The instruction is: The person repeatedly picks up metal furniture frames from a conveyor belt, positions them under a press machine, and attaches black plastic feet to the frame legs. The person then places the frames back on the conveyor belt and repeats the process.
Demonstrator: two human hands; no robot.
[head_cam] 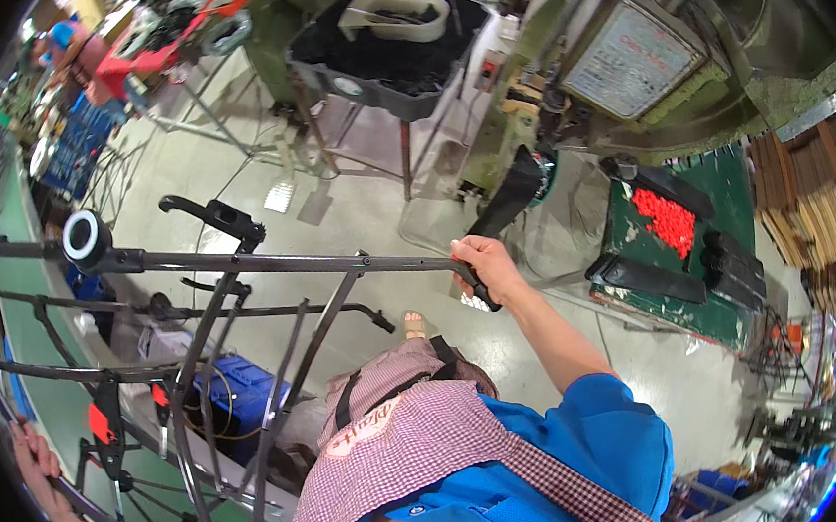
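Note:
A black tubular metal frame, resembling a folding stroller frame, spans the left half of the head view. My right hand grips the right end of its long upper tube, where a short black curved piece bends downward. At the far left edge, my left hand rests against a curved dark tube of the frame; whether its fingers close around it is unclear. A small wheel with a pale ring sits on the upper tube. Red tags hang on dark brackets lower down.
A green conveyor belt runs along the left, with a blue crate below the frame. Ahead is a black bin; right of it stands a green press machine. A green table holds red parts. Another person stands far left.

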